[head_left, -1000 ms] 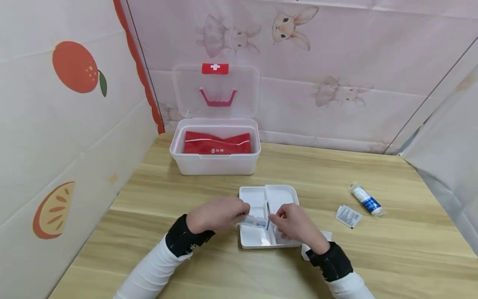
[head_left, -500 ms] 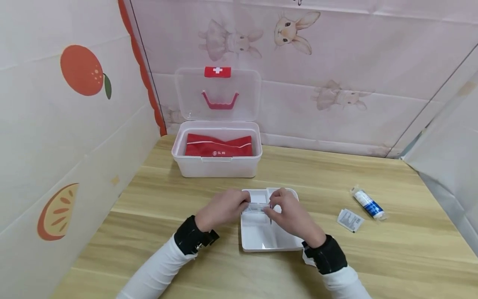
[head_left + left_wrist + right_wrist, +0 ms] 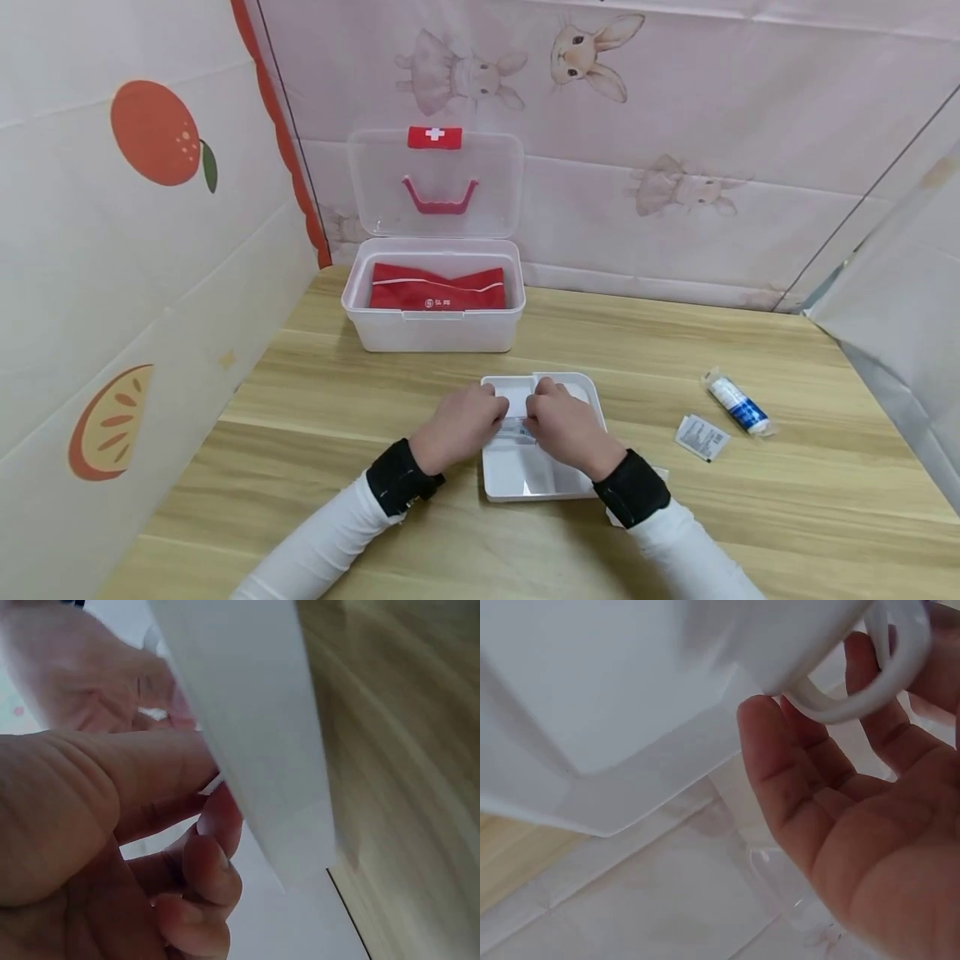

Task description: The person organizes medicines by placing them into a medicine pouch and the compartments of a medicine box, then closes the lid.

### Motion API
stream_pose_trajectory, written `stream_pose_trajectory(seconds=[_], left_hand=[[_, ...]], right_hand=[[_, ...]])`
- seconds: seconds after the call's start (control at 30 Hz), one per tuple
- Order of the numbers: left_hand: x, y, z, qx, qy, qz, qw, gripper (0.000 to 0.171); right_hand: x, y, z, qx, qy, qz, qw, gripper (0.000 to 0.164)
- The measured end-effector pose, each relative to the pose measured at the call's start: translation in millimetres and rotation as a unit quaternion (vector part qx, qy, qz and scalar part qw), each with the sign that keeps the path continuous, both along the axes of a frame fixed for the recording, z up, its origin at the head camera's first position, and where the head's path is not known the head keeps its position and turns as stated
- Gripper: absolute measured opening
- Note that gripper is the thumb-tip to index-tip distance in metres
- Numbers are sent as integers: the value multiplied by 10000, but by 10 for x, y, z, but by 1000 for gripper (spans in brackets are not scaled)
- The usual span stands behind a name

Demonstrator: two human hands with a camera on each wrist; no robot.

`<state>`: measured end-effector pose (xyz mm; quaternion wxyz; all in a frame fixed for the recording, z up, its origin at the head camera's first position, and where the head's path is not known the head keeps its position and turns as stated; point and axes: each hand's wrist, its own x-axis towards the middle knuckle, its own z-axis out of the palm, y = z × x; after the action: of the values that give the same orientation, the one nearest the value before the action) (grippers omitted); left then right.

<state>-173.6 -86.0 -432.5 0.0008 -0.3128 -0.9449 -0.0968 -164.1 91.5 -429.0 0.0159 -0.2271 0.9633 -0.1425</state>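
Both hands over the white tray [image 3: 517, 477]. Clear packet with blue print [image 3: 514, 430] lies over the tray's left half, toward the middle; long axis roughly crosswise, parallel to the tray's near edge. Left hand [image 3: 461, 425] at the packet's left end, at the tray's left rim; right hand [image 3: 567, 429] at its right end, above the tray's right half. Neither hand clearly nearer: packet spans the gap between them, hands apart from each other. Fingers of both curled; each appears to pinch its end, though knuckles cover the ends and neither wrist view shows the packet plainly. Surroundings: open first-aid box [image 3: 435, 332] beyond the tray, to its left; small sachets [image 3: 702, 437] right of the tray, wrapped roll [image 3: 738, 403] farther right.
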Motion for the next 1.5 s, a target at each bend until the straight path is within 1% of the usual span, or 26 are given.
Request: stream_pose_trajectory(seconds=[0.07,0.13,0.2,0.27,0.37,0.47,0.6,0.73,0.83,0.93,1.03,1.13,1.23,1.33,1.4,1.5], left_hand=[[4,5,-28,-140,168,-73,9997,7],[3,7,-49,-166,225,-98,9996,7],[-2,7,-59,-178,279,-142,9994,6],[-8,8,-59,-165,305,-206,9992,5],[-18,11,-55,-174,354,-376,9985,4],[-22,14,-50,-221,396,-549,9975,8],[1,20,-24,-557,541,-707,9945,12],[80,25,0,-980,745,-787,9893,19],[145,28,2,-1117,761,-759,9879,23],[181,30,-6,-1117,719,-647,9890,22],[186,28,-19,-1115,780,-555,9891,19],[176,22,-40,-1111,895,-529,9884,15],[163,17,-61,-1091,945,-522,9882,13],[154,18,-66,-1054,886,-477,9893,13],[149,22,-67,-1046,887,-449,9895,15],[143,32,-67,-1041,979,-432,9888,16]], right_hand=[[-17,-25,-1,204,16,41,9998,10],[-36,-41,-2,293,70,122,9995,9],[-57,-50,3,293,106,201,9993,8],[-78,-55,4,267,133,247,9992,10],[-102,-59,-9,241,15,211,9995,16],[-112,-67,-26,250,-59,134,9996,19],[-114,-86,-47,366,22,18,9993,16],[-108,-99,-59,568,123,-115,9982,15],[-101,-99,-70,699,153,-202,9972,15],[-96,-95,-81,752,147,-263,9967,13],[-96,-91,-85,711,48,-289,9970,9],[-97,-83,-66,557,-185,-318,9978,7],[-91,-69,-23,366,-399,-263,9982,10],[-81,-59,14,251,-492,-120,9984,14],[-75,-55,29,301,-498,-20,9983,14],[-56,-52,40,404,-484,111,9979,16]])
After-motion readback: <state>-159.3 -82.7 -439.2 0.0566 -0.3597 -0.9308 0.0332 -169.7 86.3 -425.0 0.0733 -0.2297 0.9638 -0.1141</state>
